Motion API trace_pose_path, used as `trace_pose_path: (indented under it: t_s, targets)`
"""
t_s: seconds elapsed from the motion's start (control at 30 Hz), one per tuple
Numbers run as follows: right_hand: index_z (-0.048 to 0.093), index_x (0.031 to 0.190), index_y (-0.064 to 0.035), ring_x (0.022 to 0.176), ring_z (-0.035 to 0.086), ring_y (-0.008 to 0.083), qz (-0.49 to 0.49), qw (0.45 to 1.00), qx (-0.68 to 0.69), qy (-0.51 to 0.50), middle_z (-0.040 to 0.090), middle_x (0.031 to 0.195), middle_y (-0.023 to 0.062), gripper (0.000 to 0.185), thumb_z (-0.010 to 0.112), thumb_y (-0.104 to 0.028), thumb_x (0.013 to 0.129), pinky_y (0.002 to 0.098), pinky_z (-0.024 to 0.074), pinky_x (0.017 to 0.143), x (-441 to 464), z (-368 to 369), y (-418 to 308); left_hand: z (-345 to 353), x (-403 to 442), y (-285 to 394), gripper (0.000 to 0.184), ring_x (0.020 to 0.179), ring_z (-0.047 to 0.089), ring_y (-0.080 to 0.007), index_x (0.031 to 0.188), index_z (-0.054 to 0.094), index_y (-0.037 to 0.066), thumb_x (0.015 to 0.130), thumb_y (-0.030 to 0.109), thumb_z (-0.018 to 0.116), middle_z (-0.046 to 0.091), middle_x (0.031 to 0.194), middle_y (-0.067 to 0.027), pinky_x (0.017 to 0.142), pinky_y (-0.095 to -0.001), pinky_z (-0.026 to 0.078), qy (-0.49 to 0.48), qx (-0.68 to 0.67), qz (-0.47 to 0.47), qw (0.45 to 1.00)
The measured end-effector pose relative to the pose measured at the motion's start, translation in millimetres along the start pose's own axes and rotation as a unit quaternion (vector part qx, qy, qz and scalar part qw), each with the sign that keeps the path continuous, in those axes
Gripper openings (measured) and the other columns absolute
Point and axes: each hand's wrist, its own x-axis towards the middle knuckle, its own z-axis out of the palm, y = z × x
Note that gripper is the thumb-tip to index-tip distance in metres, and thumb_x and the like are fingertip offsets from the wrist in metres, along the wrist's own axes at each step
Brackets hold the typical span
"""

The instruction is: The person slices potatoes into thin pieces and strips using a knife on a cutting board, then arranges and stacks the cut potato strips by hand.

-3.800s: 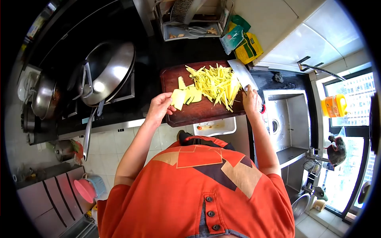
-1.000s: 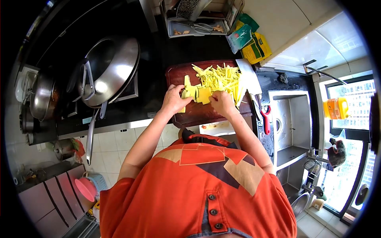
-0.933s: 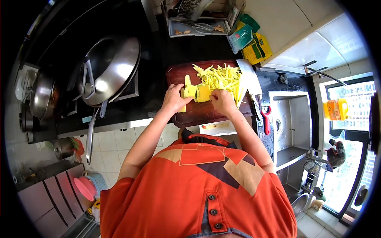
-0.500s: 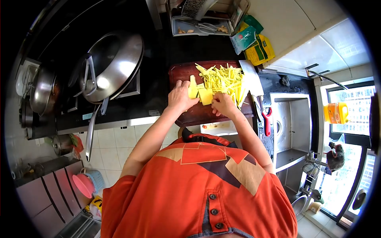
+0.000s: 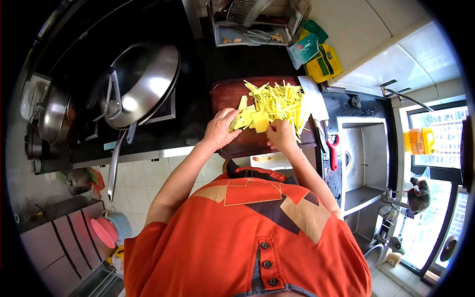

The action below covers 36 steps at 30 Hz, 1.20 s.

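Thin yellow slices (image 5: pixel 259 122), probably potato, overlap on the dark red cutting board (image 5: pixel 247 143). My left hand (image 5: pixel 221 129) is at their left end, thumb and fingers closed around the edges of several slices. At the right end sits my right hand (image 5: pixel 280 133), its fingers curled together against the nearest slice; whatever is in the pinch is hidden. A loose heap of yellow strips (image 5: pixel 279 99) lies just behind both hands. Flat along the board's right edge rests a cleaver (image 5: pixel 311 96) with a broad blade.
On the left, a large steel wok (image 5: pixel 148 94) stands on the stove, its handle sticking out over the front edge. A red-handled peeler (image 5: pixel 333 153) lies between the board and the sink (image 5: pixel 366 190). Yellow and green packets (image 5: pixel 322 62) stand behind; a white tray (image 5: pixel 272 161) is below the board.
My left hand has drawn back slightly toward me and left, and the slices beside it now lie more fanned out. My right hand has shifted a little to the right.
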Motion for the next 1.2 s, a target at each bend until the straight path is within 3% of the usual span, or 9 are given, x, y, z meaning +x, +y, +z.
trace_pose_path:
  t_s: [0.1, 0.23, 0.53, 0.6, 0.67, 0.7, 0.83, 0.93, 1.2]
  targets:
    - [0.058, 0.079, 0.0052, 0.048, 0.063, 0.0159, -0.015, 0.998, 0.013, 0.055, 0.061, 0.062, 0.0096, 0.013, 0.056, -0.005, 0.085, 0.0272, 0.0518, 0.040, -3.6, -2.3, 8.0, -1.0, 4.3, 16.0, 0.065, 0.112, 0.051, -0.0289, 0.126, 0.052, 0.008, 0.069, 0.029, 0.077, 0.050, 0.120, -0.0096, 0.091, -0.0389, 0.047, 0.009, 0.007, -0.055, 0.998]
    - [0.058, 0.080, 0.0051, 0.048, 0.063, 0.0156, -0.002, 1.000, -0.002, 0.010, 0.061, 0.062, 0.0094, 0.013, 0.056, -0.006, 0.085, 0.0270, 0.0518, 0.041, -2.3, -8.0, -0.4, 7.8, 14.7, 24.3, 0.061, 0.107, 0.053, -0.0268, 0.120, 0.052, 0.006, 0.069, 0.028, 0.078, 0.049, 0.112, -0.0093, 0.089, -0.0375, 0.048, -0.002, 0.058, -0.077, 0.995]
    - [0.057, 0.080, 0.0068, 0.051, 0.065, 0.0187, -0.059, 0.994, -0.038, -0.080, 0.062, 0.063, 0.0153, 0.016, 0.051, -0.007, 0.086, 0.0288, 0.0519, 0.041, 17.6, 15.1, -8.9, 11.4, 1.9, 1.6, 0.062, 0.105, 0.055, -0.0280, 0.120, 0.055, 0.008, 0.067, 0.028, 0.079, 0.051, 0.113, -0.0090, 0.087, -0.0382, 0.048, 0.040, -0.021, -0.005, 0.999]
    - [0.059, 0.080, 0.0063, 0.057, 0.067, 0.0257, -0.035, 0.995, -0.051, -0.079, 0.063, 0.065, 0.0192, 0.021, 0.055, -0.013, 0.086, 0.0351, 0.0544, 0.049, 23.9, 22.7, -3.1, 12.6, 2.3, 0.3, 0.068, 0.107, 0.054, -0.0278, 0.123, 0.053, 0.009, 0.065, 0.030, 0.081, 0.050, 0.115, -0.0093, 0.087, -0.0388, 0.047, 0.021, -0.015, -0.011, 1.000]
    - [0.061, 0.075, 0.0039, 0.060, 0.064, 0.0351, -0.222, 0.922, -0.278, 0.150, 0.062, 0.064, 0.0211, 0.027, 0.063, -0.021, 0.085, 0.0436, 0.0520, 0.057, 30.9, 33.3, 19.5, 4.2, 6.4, 6.5, 0.072, 0.108, 0.053, -0.0280, 0.125, 0.052, 0.009, 0.063, 0.032, 0.082, 0.049, 0.116, -0.0091, 0.088, -0.0393, 0.047, 0.012, -0.003, -0.026, 1.000]
    - [0.061, 0.071, 0.0025, 0.067, 0.061, 0.0418, -0.165, 0.941, -0.258, 0.141, 0.061, 0.068, 0.0244, 0.032, 0.065, -0.027, 0.083, 0.0480, 0.0489, 0.065, 28.8, 31.7, 16.9, 1.7, 9.3, 10.2, 0.075, 0.110, 0.052, -0.0282, 0.126, 0.051, 0.009, 0.062, 0.033, 0.082, 0.048, 0.118, -0.0090, 0.088, -0.0398, 0.047, 0.002, 0.006, -0.040, 0.999]
    - [0.060, 0.071, 0.0033, 0.065, 0.062, 0.0408, -0.167, 0.936, -0.276, 0.141, 0.062, 0.067, 0.0234, 0.032, 0.064, -0.025, 0.084, 0.0473, 0.0494, 0.063, 30.9, 33.7, 18.6, 1.1, 18.3, 16.7, 0.078, 0.112, 0.050, -0.0288, 0.125, 0.050, 0.009, 0.060, 0.035, 0.083, 0.047, 0.119, -0.0092, 0.089, -0.0408, 0.047, 0.032, 0.048, -0.055, 0.997]
    - [0.060, 0.076, 0.0035, 0.068, 0.062, 0.0408, -0.177, 0.940, -0.252, 0.147, 0.062, 0.069, 0.0232, 0.029, 0.063, -0.024, 0.084, 0.0471, 0.0492, 0.065, 34.9, 41.3, 17.0, 0.4, 17.3, 16.0, 0.074, 0.112, 0.049, -0.0295, 0.120, 0.052, 0.007, 0.059, 0.035, 0.084, 0.049, 0.117, -0.0100, 0.090, -0.0404, 0.046, -0.028, 0.053, -0.082, 0.995]
    - [0.059, 0.086, 0.0034, 0.075, 0.062, 0.0407, -0.268, 0.936, -0.190, 0.126, 0.064, 0.080, 0.0238, 0.022, 0.062, -0.018, 0.085, 0.0461, 0.0487, 0.071, 34.2, 48.4, 6.6, 13.2, 3.5, 4.7, 0.073, 0.106, 0.052, -0.0305, 0.121, 0.053, 0.006, 0.060, 0.032, 0.083, 0.051, 0.112, -0.0110, 0.090, -0.0393, 0.045, 0.051, 0.020, -0.061, 0.997]
